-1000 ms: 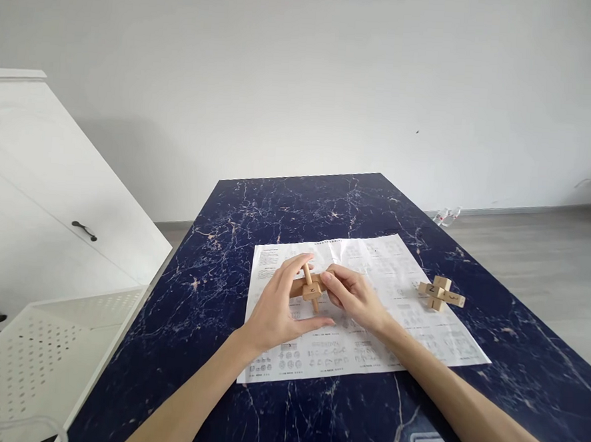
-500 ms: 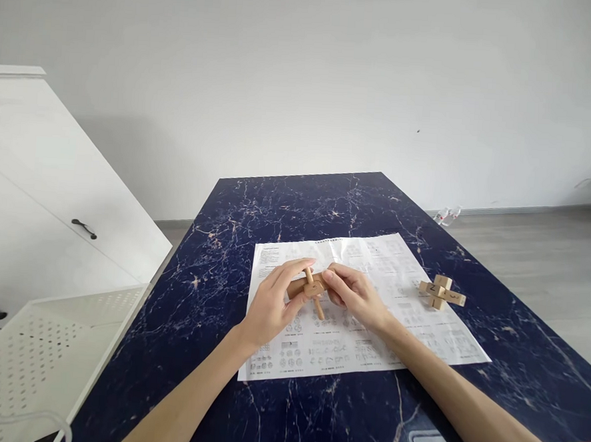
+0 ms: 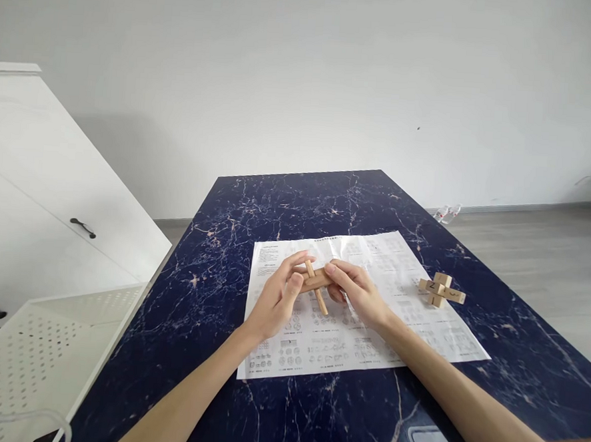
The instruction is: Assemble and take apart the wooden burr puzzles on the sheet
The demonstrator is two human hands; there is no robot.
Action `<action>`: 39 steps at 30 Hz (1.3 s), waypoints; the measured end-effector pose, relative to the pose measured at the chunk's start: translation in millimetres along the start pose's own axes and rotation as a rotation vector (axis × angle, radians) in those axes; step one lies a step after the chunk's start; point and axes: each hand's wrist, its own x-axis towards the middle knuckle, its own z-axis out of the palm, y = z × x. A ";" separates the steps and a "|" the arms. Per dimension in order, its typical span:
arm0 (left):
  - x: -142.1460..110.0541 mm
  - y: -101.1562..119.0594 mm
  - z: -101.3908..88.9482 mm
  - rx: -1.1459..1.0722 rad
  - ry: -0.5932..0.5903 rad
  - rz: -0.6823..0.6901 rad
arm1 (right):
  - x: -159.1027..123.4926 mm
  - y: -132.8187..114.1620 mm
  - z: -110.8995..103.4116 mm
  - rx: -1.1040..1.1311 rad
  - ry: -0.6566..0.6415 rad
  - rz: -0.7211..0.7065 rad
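Between my hands, above the paper, is a wooden interlocking puzzle [image 3: 316, 280]: a light rod [image 3: 323, 305] runs crosswise through darker bar pieces. My left hand [image 3: 275, 300] curls around its left end, thumb in front and fingers behind, close to the rod's upper tip. On the other side, my right hand [image 3: 356, 291] pinches the right end between thumb and fingers, hiding that end. Under both lies a white printed sheet [image 3: 327, 350] with small diagrams and text. A second wooden puzzle [image 3: 440, 290], cross-shaped and marked with numerals, sits at the sheet's right edge.
The dark blue marbled table [image 3: 297, 201] reaches away toward a grey wall. To the left stand a white cabinet [image 3: 102, 189] with black handles and a white perforated stand [image 3: 41, 359] with a cable. Clear bottles [image 3: 447, 213] are beyond the table's right edge.
The puzzle in my hands has been turned, so its long darker side now faces up instead of the numbered end. My left fingers and thumb have loosened and shifted along it.
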 end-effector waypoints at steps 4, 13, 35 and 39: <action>2.6 0.7 -1.6 -0.088 -0.021 -0.083 | -0.2 -0.8 0.8 0.008 -0.014 0.011; 3.0 -4.2 -3.9 -0.335 -0.151 -0.236 | -0.1 -2.4 0.9 0.001 0.007 -0.002; 7.0 0.5 10.7 -0.353 -0.056 -0.355 | -1.3 -2.7 2.1 0.157 -0.037 0.048; 5.8 -0.1 9.8 -0.362 -0.051 -0.369 | -2.5 -5.5 1.8 0.244 -0.068 0.035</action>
